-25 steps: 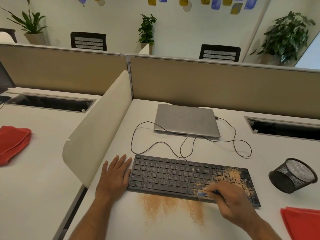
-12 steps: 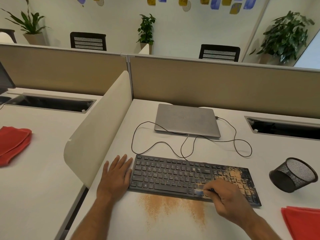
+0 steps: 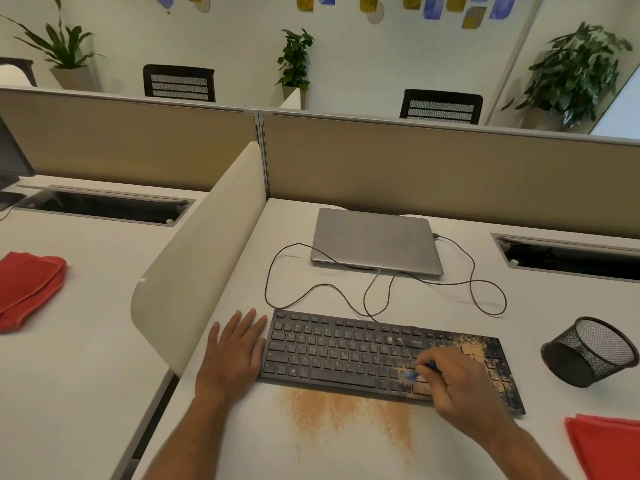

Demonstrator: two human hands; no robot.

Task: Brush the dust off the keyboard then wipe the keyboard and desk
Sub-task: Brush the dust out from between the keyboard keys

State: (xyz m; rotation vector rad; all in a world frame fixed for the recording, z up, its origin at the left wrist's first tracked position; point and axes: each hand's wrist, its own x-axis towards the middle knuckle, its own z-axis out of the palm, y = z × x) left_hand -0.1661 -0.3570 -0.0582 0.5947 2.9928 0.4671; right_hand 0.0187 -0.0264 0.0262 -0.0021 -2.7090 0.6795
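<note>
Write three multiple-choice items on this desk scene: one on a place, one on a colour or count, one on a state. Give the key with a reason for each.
1. Where does the dust on the desk lie?
A. behind the laptop
B. in front of the keyboard
C. inside the mesh cup

2. How many red cloths are in view?
A. one
B. two
C. three

3. How is the laptop?
A. closed
B. open
C. standing on its edge

Key: 1 B, the tan patch spreads along the near edge of the keyboard, between the arms. 2 B, one cloth lies on the neighbouring desk, another cloth at the right edge. 3 A, its lid lies flat and shut behind the keyboard.

Meanwhile the left hand rests flat beside the keyboard, and the right hand holds a small blue brush on the dusty keys.
</note>
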